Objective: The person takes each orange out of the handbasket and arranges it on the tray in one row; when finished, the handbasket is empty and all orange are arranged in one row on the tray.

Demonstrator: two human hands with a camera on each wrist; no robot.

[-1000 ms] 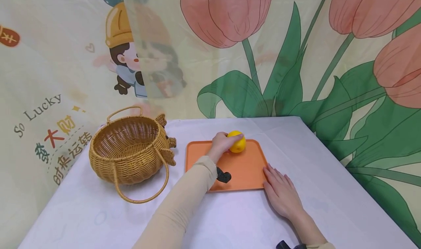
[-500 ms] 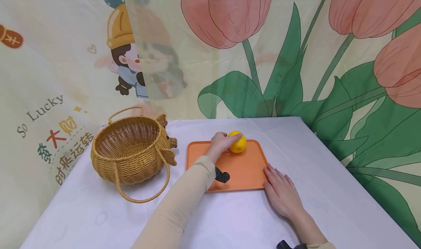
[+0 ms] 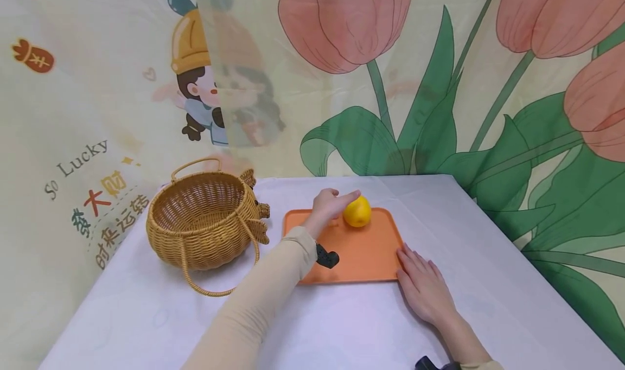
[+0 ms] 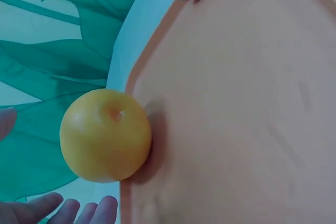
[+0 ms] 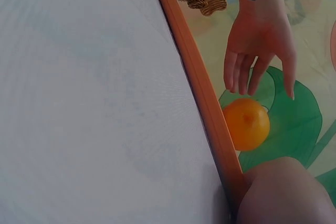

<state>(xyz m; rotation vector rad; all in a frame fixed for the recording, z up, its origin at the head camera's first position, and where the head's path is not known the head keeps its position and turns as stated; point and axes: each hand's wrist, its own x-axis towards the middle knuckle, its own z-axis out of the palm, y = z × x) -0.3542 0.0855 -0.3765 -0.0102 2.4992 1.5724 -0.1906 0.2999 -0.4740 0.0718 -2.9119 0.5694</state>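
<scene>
A yellow-orange round fruit, like an orange, sits at the far side of a coral tray. My left hand is just left of it, fingers spread. The left wrist view has a gap between the fruit and the fingertips. From the right wrist view, the left hand is relaxed with nothing in it, close to the fruit. My right hand lies at the tray's near right corner, straight fingers touching the rim; its near part shows beside the rim.
A wicker basket with a pig-like snout and two loop handles stands left of the tray. White cloth covers the table. A printed curtain with tulips hangs behind. A black wrist camera sits under the left wrist.
My left hand has let go of the orange and drawn slightly left, fingers opening. The fruit stays on the tray. The whole head view has shifted right; the right hand keeps its place at the rim.
</scene>
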